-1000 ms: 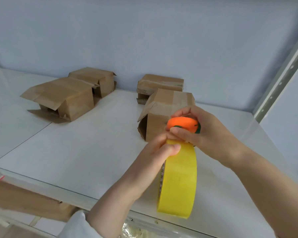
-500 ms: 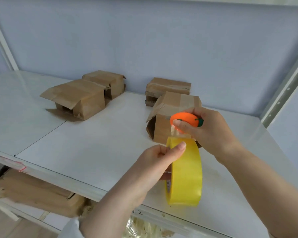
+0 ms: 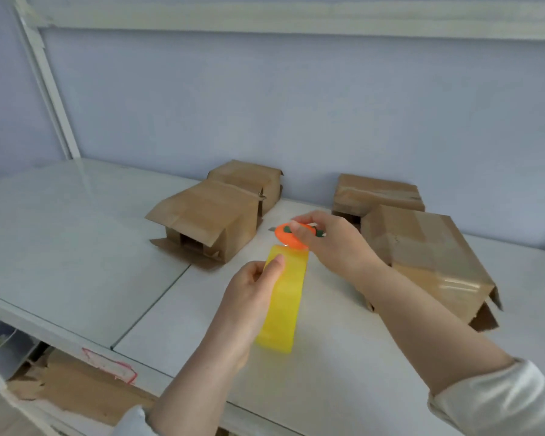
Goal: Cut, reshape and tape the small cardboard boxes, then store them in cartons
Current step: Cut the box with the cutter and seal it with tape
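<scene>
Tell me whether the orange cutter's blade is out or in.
Out: a short grey tip pokes from the end of the cutter, which the right hand pinches above the tape roll.

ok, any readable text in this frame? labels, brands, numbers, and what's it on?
No text can be read.
Red marking at the front edge of the shelf: a scrawl, no letters legible.
Yellow tape roll, in the left hand: no print showing.
Orange cutter, in the right hand: no brand visible.
Cardboard boxes: plain, tape only.
</scene>
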`<state>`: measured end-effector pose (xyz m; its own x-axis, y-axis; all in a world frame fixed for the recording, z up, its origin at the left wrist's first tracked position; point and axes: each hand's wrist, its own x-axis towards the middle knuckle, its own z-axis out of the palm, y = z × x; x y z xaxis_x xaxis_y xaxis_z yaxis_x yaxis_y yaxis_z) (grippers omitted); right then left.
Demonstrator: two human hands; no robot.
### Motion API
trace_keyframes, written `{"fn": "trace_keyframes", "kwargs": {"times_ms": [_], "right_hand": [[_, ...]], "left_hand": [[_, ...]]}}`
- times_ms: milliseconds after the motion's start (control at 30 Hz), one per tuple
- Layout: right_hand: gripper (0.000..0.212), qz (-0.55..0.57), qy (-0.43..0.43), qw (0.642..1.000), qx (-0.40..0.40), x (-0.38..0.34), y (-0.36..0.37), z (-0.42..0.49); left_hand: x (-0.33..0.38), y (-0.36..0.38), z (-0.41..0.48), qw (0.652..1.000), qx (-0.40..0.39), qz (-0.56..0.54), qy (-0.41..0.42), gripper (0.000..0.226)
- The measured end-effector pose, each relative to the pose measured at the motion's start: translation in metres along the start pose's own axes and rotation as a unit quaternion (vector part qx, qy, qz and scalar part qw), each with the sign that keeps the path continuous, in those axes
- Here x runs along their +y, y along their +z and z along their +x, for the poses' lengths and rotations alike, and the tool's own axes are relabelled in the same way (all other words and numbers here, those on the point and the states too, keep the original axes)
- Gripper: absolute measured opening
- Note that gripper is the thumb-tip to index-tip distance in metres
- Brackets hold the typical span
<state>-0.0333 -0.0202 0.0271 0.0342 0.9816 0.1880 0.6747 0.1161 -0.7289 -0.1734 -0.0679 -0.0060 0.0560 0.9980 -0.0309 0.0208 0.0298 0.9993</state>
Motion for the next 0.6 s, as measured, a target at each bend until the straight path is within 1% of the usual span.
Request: {"fn": "trace_keyframes", "kwargs": {"times_ms": [33,67,133,167,200,233,300,333,367,400,433,500,533,600], "right_hand": [[0.034,-0.026,0.001,1.0,0.0,0.0,0.008,0.008],[0.04,-0.047,0.001,0.999,0.006,0.001,0.012,0.012],[0.046,-0.057,0.003,0.998,0.036,0.003,0.008,0.01],[0.046,-0.049,-0.001,0.997,0.058,0.005,0.0,0.005],[0.044,-0.039,-0.004,0.996,0.084,0.009,-0.011,-0.003],[0.041,-0.032,-0.007,0.993,0.112,0.014,-0.024,-0.012],[0.037,-0.022,-0.005,0.986,0.164,0.029,-0.053,-0.032],[0.037,-0.019,0.003,0.983,0.181,0.038,-0.066,-0.041],[0.036,-0.018,0.017,0.98,0.197,0.049,-0.078,-0.05],[0.033,-0.02,0.029,0.977,0.211,0.06,-0.088,-0.059],[0.03,-0.026,0.04,0.974,0.223,0.071,-0.096,-0.066],[0.028,-0.042,0.057,0.97,0.232,0.09,-0.106,-0.08],[0.031,-0.04,0.056,0.973,0.221,0.098,-0.11,-0.085],[0.043,-0.031,0.028,0.982,0.186,0.11,-0.111,-0.091]], "left_hand": [[0.0,-0.006,0.008,1.0,0.0,0.019,0.0,0.068],[0.0,-0.01,0.014,0.999,0.0,0.049,0.0,0.07],[-0.001,-0.009,0.025,0.992,0.035,0.119,0.026,0.052],[0.0,-0.008,0.026,0.982,0.07,0.162,0.066,0.044],[0.001,-0.007,0.027,0.962,0.106,0.213,0.132,0.04],[0.001,-0.007,0.029,0.932,0.133,0.263,0.214,0.036],[0.005,-0.006,0.035,0.85,0.152,0.346,0.367,0.028],[0.009,-0.006,0.036,0.816,0.152,0.376,0.412,0.028],[0.013,-0.004,0.038,0.797,0.14,0.388,0.442,0.03],[0.017,0.0,0.038,0.791,0.124,0.386,0.459,0.034],[0.021,0.006,0.036,0.798,0.107,0.375,0.46,0.037],[0.023,0.024,0.03,0.836,0.057,0.326,0.439,0.043],[0.023,0.038,0.026,0.85,0.025,0.299,0.433,0.044],[0.023,0.069,0.02,0.859,-0.03,0.281,0.427,0.04]]}}
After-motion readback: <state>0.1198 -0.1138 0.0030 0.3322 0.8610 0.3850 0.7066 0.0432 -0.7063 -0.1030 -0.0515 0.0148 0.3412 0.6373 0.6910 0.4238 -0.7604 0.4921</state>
